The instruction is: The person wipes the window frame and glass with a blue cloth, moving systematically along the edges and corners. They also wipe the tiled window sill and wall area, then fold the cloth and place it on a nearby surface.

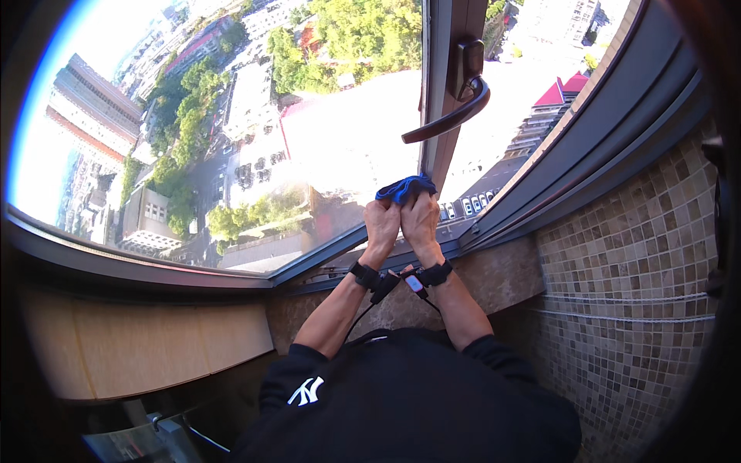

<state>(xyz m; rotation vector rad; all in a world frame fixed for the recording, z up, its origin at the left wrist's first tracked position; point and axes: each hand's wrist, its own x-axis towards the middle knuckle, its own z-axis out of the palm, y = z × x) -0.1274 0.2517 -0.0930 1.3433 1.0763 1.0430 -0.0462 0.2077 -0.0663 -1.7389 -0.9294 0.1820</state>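
Note:
Both my hands grip a bunched blue cloth (pixel 407 188) side by side, out in front of me at the lower corner of a window sash. My left hand (pixel 382 223) holds the cloth's left part, and my right hand (pixel 421 217) has its right part. The cloth sits against the dark sash frame (pixel 443 139), below a brown window handle (pixel 463 113). Some fingertips are hidden by the folds. To the left spreads the glass pane (pixel 324 208) of the sash. Each wrist wears a black strap with a small device.
A brown stone sill (pixel 503 269) runs under my forearms. The dark outer window frame (pixel 579 168) curves along the right, beside a mosaic-tiled wall (pixel 631 243) with white cords (pixel 625 316) across it. A wood-toned panel (pixel 168 341) lies at lower left. Buildings and trees show far below outside.

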